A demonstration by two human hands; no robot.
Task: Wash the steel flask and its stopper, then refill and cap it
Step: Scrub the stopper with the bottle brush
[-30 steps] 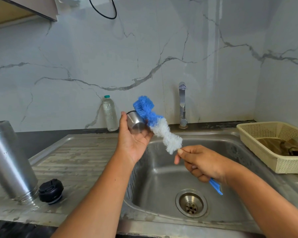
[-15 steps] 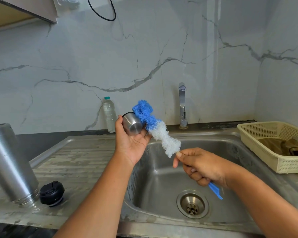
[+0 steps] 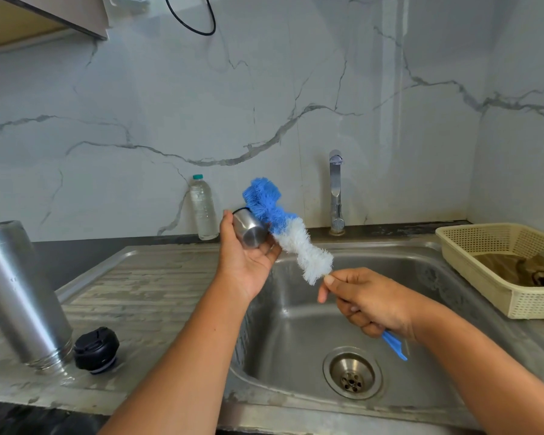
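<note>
Head view: left hand (image 3: 248, 262) grips steel cup (image 3: 252, 230), right hand (image 3: 374, 302) clenched round bottle brush (image 3: 296, 240), bristles touching cup; steel flask (image 3: 19, 293) mouth-down on drainboard (image 3: 154, 293), black stopper (image 3: 96, 350) just beside it.

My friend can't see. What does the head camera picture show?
Over a steel sink, a person's left hand holds a small steel cup while the right hand grips a blue-and-white bottle brush against it. The steel flask stands mouth-down on the drainboard, its black stopper beside it.
</note>
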